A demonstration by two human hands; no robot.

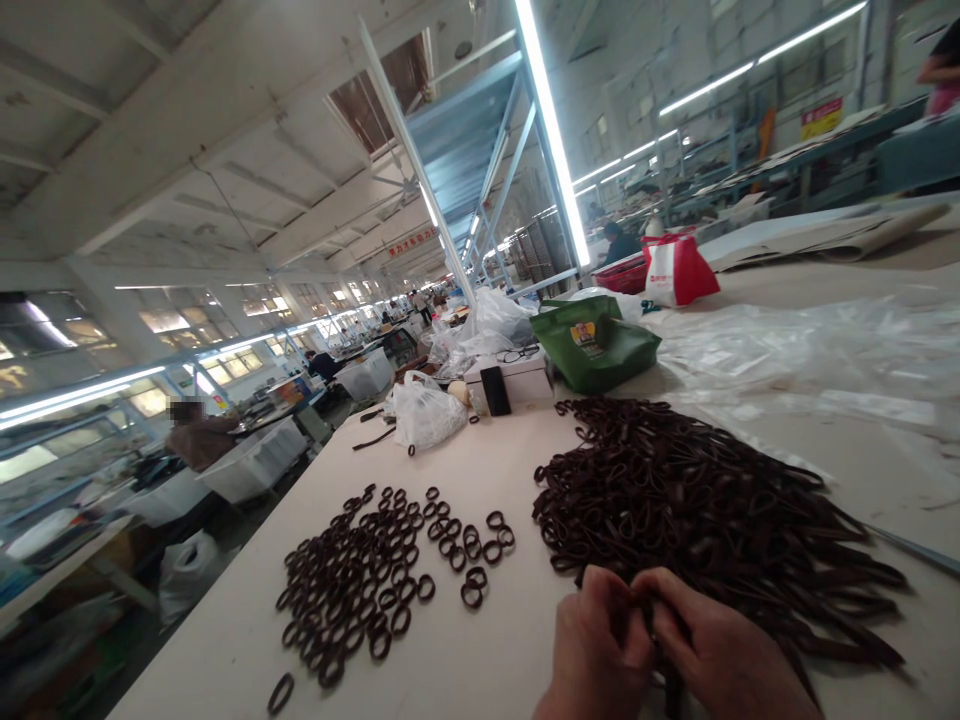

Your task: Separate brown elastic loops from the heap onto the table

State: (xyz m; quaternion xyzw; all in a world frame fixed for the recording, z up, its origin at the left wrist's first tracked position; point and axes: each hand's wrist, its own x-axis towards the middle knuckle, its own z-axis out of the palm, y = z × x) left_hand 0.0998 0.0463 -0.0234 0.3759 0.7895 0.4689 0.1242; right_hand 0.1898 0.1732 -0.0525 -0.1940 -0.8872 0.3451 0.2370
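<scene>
My left hand (598, 642) and my right hand (716, 650) meet at the near edge of the table, fingertips pinched together. Between them they grip a dark brown strap (670, 692); its end hangs below the fingers, and the rest is hidden by my hands. Just beyond lies a large heap of dark brown looped straps (675, 490), with loose ends fanning to the right. On the left side of the table, many small dark brown loops (356, 590) are spread in a loose pile, several of them apart from it.
Behind the heap stand a green bag (592, 345), a white box (525, 380) with a dark phone-like object (495, 391), and a white plastic bag (427, 412). Clear plastic sheeting (810, 350) covers the back right. A thin metal tool (915, 550) lies at right. A co-worker (199, 440) sits at far left.
</scene>
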